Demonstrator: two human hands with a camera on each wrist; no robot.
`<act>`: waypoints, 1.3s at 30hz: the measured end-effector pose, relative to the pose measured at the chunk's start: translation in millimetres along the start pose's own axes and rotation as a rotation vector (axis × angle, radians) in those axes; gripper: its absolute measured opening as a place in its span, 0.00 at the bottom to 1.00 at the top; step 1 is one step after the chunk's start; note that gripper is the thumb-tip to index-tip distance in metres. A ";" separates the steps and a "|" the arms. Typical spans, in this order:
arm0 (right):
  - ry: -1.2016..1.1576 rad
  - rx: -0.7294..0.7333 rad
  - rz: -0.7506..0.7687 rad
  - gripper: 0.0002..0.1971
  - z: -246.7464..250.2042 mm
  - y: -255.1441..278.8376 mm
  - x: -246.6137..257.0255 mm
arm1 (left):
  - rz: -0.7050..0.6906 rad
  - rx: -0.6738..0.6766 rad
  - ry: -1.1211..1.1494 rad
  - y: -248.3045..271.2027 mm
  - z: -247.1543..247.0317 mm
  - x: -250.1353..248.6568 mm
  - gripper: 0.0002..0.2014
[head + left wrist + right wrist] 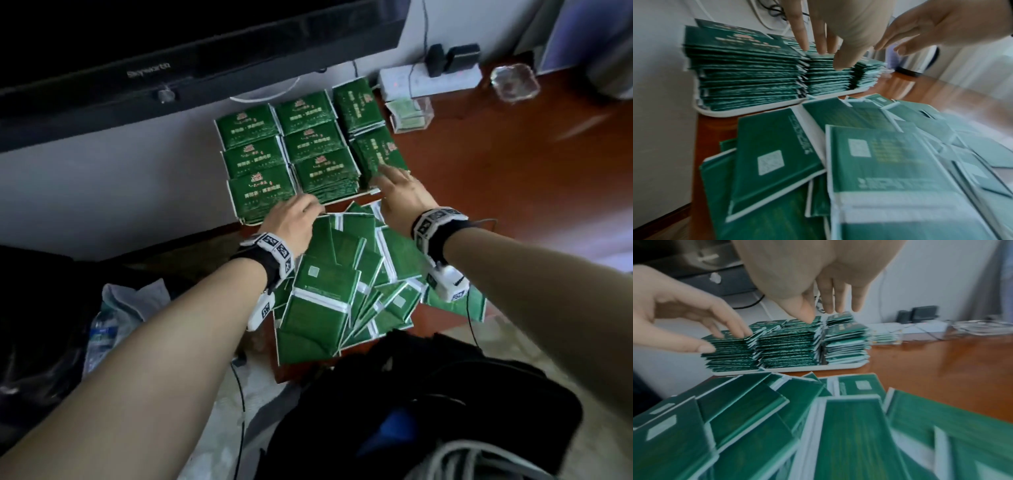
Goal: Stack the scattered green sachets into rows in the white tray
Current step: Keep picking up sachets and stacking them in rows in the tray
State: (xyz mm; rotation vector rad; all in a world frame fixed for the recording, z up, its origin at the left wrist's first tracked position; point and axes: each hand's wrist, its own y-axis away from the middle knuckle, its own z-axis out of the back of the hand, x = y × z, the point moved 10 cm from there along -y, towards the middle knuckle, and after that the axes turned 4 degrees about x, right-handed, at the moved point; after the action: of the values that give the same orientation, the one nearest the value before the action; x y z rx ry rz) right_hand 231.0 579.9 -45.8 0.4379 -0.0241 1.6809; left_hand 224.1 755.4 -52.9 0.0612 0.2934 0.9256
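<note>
Hovering: both hands are over the near edge of the white tray [337, 201], neither holding a sachet.
Left hand [294, 217]: fingers straight and spread, released; tips at the top of the near-left stack, as the right wrist view shows. Whether they press it I cannot tell.
Right hand [399, 195]: fingers straight, pointing down, released; just over the near stack of the right column.
Tray: sits at 12 o'clock on the brown table [513, 192], against the pale wall under a dark television [171, 51].
Stacked sachets [310, 150]: three columns. Left and middle hold three stacks each, printed face up; the right column holds two stacks turned sideways. All stand tall above the rim.
Loose sachets [329, 294]: a fanned, overlapping heap at 6 o'clock from the tray, most lying back side up with the white code square showing. A few trail off toward 4 o'clock.
Done: most of the tray is filled, rows formed.
Left: the whole near heap remains to go in; I judge roughly a third of the work outstanding.
Concern: stacks are high and ragged at the edges, so further additions may slide.
Other items: a clear box [411, 114] and a white power strip [431, 80] at 1 o'clock.
</note>
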 end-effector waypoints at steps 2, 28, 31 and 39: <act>-0.014 -0.038 -0.118 0.28 1.8 35.9 -22.4 | -0.046 0.104 0.026 1.4 -13.4 -20.6 0.17; 0.009 0.113 -0.533 0.13 -73.2 124.4 -160.9 | 0.153 0.534 -0.194 4.7 -94.2 -38.0 0.30; -0.008 0.135 -0.529 0.17 -78.9 113.6 -172.4 | 0.172 0.568 -0.199 2.2 -98.2 -36.7 0.27; 0.098 0.215 -0.531 0.36 -74.9 93.0 -184.7 | 0.165 0.561 -0.148 5.0 -97.4 -36.5 0.22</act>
State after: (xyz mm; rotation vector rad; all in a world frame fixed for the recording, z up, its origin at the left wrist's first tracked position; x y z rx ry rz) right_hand 138.5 408.9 -148.5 0.4736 0.3223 1.1815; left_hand 172.8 722.3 -137.2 0.6762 0.4075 0.9735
